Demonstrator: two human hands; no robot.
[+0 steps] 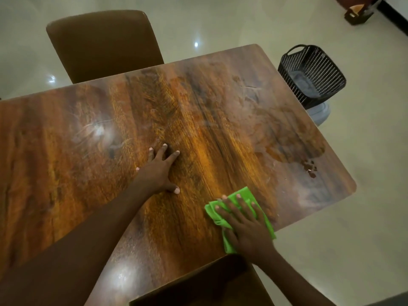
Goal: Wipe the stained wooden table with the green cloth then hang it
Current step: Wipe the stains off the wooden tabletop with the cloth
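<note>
Surroundings: a black slatted basket (313, 69) with a loop handle stands on the pale glossy floor (364, 195), just off the far right corner of the worktop (66, 162). Something grey lies inside, perhaps a liner, though the dim view does not settle it.
Below the basket: a pale container (320, 113) shows just under it, partly hidden by the worktop's edge.
Top right: a dark box (356, 16) sits on the floor, well apart from everything else.
Seats: the far chair (103, 45) is drawn up to the far long side. The back of the near chair (198, 286) rises at the near side.
In the way: the near chair's back covers a stretch of the worktop's near edge, just below the right wrist.
Worktop: glossy brown wood grain. A cloudy smear spreads over its right end, and a dark wet stain (310, 167) sits close to the right edge.
Green cloth (242, 192): folded, lying flat on the worktop by the near right edge, between the stain and the near chair.
Right hand (247, 226): palm down on the cloth, fingers straight and a little apart, pressing it to the wood.
Left hand (157, 171): flat on bare wood near the middle, fingers straight and fanned, holding nothing, well apart from the cloth.
Count: two hands, two chairs, one cloth, one basket, one pale container, one dark box.
</note>
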